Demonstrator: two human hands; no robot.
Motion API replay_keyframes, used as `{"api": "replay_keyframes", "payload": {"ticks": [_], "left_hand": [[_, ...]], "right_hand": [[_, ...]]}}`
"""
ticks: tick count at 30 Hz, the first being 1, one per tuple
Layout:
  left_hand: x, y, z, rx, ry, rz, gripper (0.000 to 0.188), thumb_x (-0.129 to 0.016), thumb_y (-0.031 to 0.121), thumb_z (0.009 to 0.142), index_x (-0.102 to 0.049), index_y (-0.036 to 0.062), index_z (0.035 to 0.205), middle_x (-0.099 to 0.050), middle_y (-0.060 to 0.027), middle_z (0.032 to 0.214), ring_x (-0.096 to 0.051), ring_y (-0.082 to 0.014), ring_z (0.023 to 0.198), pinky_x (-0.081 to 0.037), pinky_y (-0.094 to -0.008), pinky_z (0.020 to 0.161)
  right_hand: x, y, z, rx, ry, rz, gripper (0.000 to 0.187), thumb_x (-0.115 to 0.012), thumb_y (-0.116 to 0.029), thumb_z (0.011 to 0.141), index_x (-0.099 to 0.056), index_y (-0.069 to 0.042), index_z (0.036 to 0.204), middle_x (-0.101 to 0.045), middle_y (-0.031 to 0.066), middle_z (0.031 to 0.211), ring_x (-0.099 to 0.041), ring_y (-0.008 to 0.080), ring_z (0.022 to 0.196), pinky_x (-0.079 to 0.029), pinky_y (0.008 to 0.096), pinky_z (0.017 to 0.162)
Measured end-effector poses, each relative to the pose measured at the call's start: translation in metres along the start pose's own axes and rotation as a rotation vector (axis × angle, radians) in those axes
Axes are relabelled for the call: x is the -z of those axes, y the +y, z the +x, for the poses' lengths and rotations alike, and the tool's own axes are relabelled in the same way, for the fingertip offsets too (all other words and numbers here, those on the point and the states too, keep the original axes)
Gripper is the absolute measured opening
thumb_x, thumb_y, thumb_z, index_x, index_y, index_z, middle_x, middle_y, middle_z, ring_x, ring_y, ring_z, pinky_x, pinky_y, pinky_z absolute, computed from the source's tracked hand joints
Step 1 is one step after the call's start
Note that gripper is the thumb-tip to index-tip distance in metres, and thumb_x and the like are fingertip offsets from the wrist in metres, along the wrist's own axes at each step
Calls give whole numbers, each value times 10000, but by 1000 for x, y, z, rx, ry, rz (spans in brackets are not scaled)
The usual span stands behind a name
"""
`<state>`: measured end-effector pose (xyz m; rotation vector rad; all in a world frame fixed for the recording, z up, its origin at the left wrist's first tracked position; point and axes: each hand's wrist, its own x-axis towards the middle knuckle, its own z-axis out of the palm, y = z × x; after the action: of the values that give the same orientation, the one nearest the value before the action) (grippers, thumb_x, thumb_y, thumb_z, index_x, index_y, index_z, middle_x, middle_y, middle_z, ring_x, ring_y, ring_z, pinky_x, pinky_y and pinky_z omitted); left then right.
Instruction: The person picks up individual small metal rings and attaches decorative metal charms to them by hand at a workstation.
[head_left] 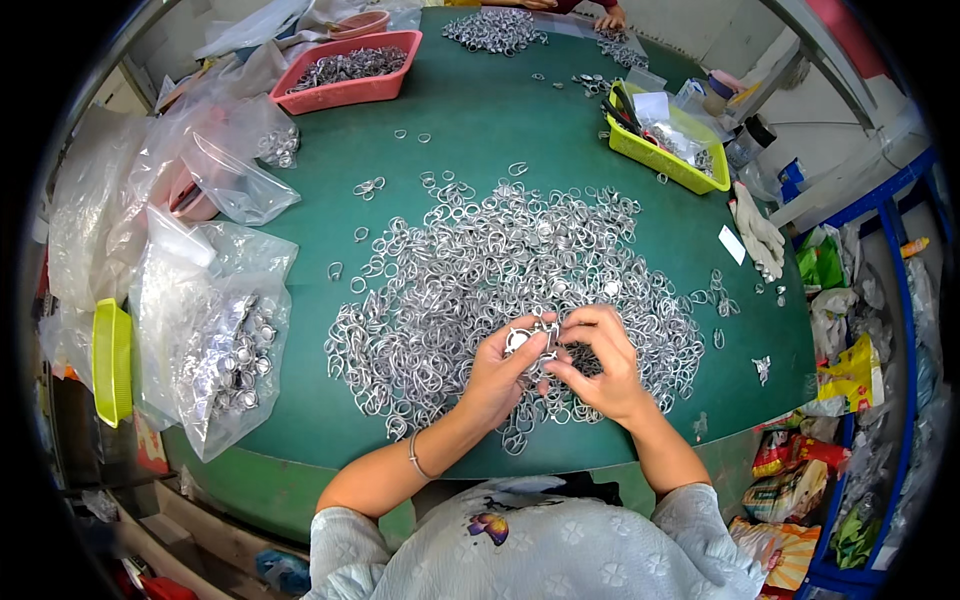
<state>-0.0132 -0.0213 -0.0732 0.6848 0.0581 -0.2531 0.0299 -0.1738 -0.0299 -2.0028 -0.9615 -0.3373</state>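
Note:
A broad heap of small silver metal rings (460,270) spreads over the green table. Above its near side my two hands are held close together. Between the thumb and fingers of my left hand (490,383) is a small silver ring piece with a round, pale disc (517,340). My right hand (612,378) curls in from the other side, thumb and fingertips pinched on small metal rings (549,338) beside that piece. The fingers partly cover these parts, so I cannot tell whether they are joined.
Clear plastic bags (215,370) with metal parts lie left, beside a yellow-green basket (112,362). A pink tray (410,75) of parts stands far left; a yellow-green tray (660,165) and gloves (758,235) are right. Another person's hand (612,18) works at the far end. Blue shelving (905,350) stands right.

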Motion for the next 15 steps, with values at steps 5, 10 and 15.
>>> {"api": "replay_keyframes", "payload": {"ticks": [5, 10, 15], "left_hand": [[1, -4, -1, -21, 40, 48, 335, -576, 131, 897, -507, 24, 1207, -626, -67, 940, -597, -106, 780, -500, -243, 510], [1, -3, -2, 2, 48, 97, 357, -603, 112, 875, -513, 23, 1209, -632, -64, 960, -604, -102, 826, -505, -243, 498], [-10, 2, -2, -51, 56, 255, 388, -599, 58, 849, -500, -1, 1219, -627, -106, 1003, -623, -125, 782, -498, -230, 482]], "right_hand": [[-1, 5, -5, 122, 7, -104, 202, -716, -14, 676, -592, -14, 835, -573, 104, 901, -555, 278, 856, -444, 372, 752], [-4, 12, -10, -93, 52, 173, 240, -661, 27, 713, -607, 1, 945, -597, 120, 906, -565, 260, 830, -451, 349, 739], [6, 11, -3, -210, -96, 215, 244, -649, -7, 737, -643, -10, 980, -611, 109, 938, -563, 227, 836, -438, 333, 774]]}}
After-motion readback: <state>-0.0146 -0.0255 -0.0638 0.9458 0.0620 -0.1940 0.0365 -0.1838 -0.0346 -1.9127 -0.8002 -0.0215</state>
